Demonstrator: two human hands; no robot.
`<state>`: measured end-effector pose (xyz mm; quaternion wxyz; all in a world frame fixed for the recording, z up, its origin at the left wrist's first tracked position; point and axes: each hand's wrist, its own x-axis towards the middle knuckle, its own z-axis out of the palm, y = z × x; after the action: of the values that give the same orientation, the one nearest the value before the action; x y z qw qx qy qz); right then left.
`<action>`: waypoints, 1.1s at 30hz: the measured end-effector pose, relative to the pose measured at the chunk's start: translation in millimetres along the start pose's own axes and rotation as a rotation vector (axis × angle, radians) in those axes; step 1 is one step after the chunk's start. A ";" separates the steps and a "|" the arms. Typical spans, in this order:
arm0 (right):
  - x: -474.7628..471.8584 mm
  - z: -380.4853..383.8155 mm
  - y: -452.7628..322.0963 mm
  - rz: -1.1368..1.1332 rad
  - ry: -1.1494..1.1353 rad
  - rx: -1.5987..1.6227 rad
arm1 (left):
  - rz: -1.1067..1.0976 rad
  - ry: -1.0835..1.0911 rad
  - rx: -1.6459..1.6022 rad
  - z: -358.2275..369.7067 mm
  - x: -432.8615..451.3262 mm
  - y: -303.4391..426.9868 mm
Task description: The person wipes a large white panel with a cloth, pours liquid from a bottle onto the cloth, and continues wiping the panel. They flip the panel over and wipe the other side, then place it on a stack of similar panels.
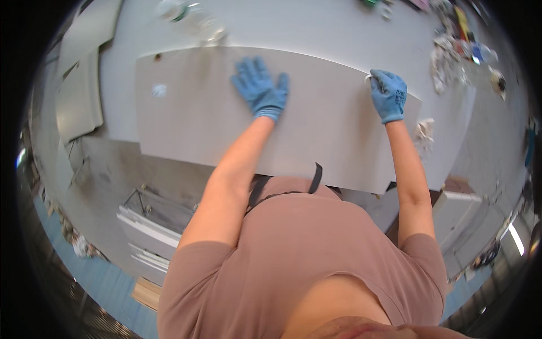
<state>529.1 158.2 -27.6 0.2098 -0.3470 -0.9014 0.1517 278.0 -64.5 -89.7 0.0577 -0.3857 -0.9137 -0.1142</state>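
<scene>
A large flat grey panel [322, 127] lies across the work table in front of me, with a small whitish label and a round hole near its left end. Gloved in blue, my left hand [262, 89] rests on the panel with its fingers spread. My right hand [388, 95], in a matching glove with dark print, is closed at the panel's far edge around a small white item [368, 79]. Most of that item is hidden by the fingers, so its kind cannot be told.
Clear plastic bottles [197, 21] are beyond the panel. A crumpled cloth [424, 129] lies by its right end, with more rags [440, 63] and bottles farther right. More panels [80, 97] stand at the left; white boards [148, 229] are stacked below.
</scene>
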 end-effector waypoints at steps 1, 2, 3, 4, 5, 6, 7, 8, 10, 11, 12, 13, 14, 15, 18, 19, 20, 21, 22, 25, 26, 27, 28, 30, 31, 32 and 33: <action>7.8 14.0 -25.5 -0.010 -0.038 0.030 | -0.006 0.005 -0.035 0.0 -0.7 0.1; 13.9 34.2 -55.8 -0.066 -0.021 0.047 | -0.005 0.019 -0.070 0.7 -0.8 0.0; 20.0 55.7 -87.4 -0.117 -0.026 0.083 | -0.006 0.008 -0.102 0.6 -1.3 -2.1; 26.5 77.6 -119.2 -0.157 -0.026 0.122 | -0.001 0.020 -0.139 0.3 -2.6 -5.6; 33.1 98.7 -150.8 -0.145 -0.060 0.160 | 0.010 0.038 -0.164 -1.3 -3.6 -14.2; 42.6 120.8 -182.6 -0.171 -0.049 0.205 | -0.032 0.078 -0.400 -4.3 -4.8 -27.3; 53.1 140.3 -212.7 -0.171 -0.062 0.238 | -0.067 0.127 -0.622 -7.6 -3.9 -43.3; 60.8 158.0 -242.7 -0.178 -0.066 0.283 | -0.113 0.157 -0.862 -11.5 -4.3 -60.1; 83.2 194.9 -301.5 -0.213 -0.118 0.295 | -0.179 0.265 -0.585 -26.9 -4.0 -126.2; 97.3 212.9 -328.8 -0.235 -0.114 0.298 | -0.202 0.325 -0.477 -36.0 1.6 -165.4; 111.3 230.4 -354.0 -0.267 -0.092 0.308 | -0.216 0.322 -0.387 -44.3 8.6 -200.5; 125.6 246.8 -375.9 -0.300 -0.072 0.323 | -0.234 0.334 -0.325 -51.9 16.9 -233.6; 143.6 263.9 -395.9 -0.296 -0.030 0.303 | -0.226 0.351 -0.289 -57.6 27.1 -263.3; 163.1 280.3 -413.3 -0.296 0.011 0.287 | -0.227 0.372 -0.259 -61.5 38.9 -289.6; 199.0 312.1 -443.9 -0.155 -0.128 0.129 | -0.231 0.374 -0.186 -61.5 68.4 -336.8; 207.3 320.6 -452.4 -0.071 -0.206 0.049 | -0.235 0.354 -0.157 -60.1 75.2 -346.2; 213.4 326.8 -458.7 -0.098 -0.201 0.016 | -0.222 0.335 -0.129 -57.6 81.1 -351.7; 216.9 332.0 -464.5 -0.143 -0.233 0.001 | -0.213 0.307 -0.096 -54.2 85.2 -353.9; 219.4 335.9 -469.3 -0.177 -0.248 -0.026 | -0.206 0.278 -0.065 -51.3 88.0 -355.2; 220.5 341.8 -478.6 -0.204 -0.260 -0.042 | -0.227 0.191 -0.109 -47.9 89.3 -355.6; 220.6 342.7 -480.0 -0.177 -0.278 -0.048 | -0.241 0.162 -0.114 -48.9 88.6 -355.6; 220.8 343.3 -480.6 -0.160 -0.270 0.008 | -0.251 0.141 -0.120 -50.8 88.1 -355.6; 221.1 343.8 -479.8 -0.121 -0.288 0.048 | -0.254 0.131 -0.120 -52.6 88.4 -355.5; 221.5 344.8 -476.2 -0.053 -0.326 0.139 | -0.274 0.135 -0.163 -56.6 91.4 -355.0; 221.8 345.5 -473.6 -0.025 -0.339 0.189 | -0.286 0.134 -0.190 -57.7 95.1 -354.3; 222.1 346.2 -470.5 0.004 -0.351 0.239 | -0.280 0.164 -0.196 -57.7 100.9 -353.5; 222.1 347.3 -467.4 0.008 -0.361 0.277 | -0.282 0.188 -0.210 -56.2 109.2 -352.6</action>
<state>-50.5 -66.5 -71.8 0.0902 -0.2856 -0.8934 0.3347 -50.2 -241.7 -72.0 0.0856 -0.2455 -0.9323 -0.2514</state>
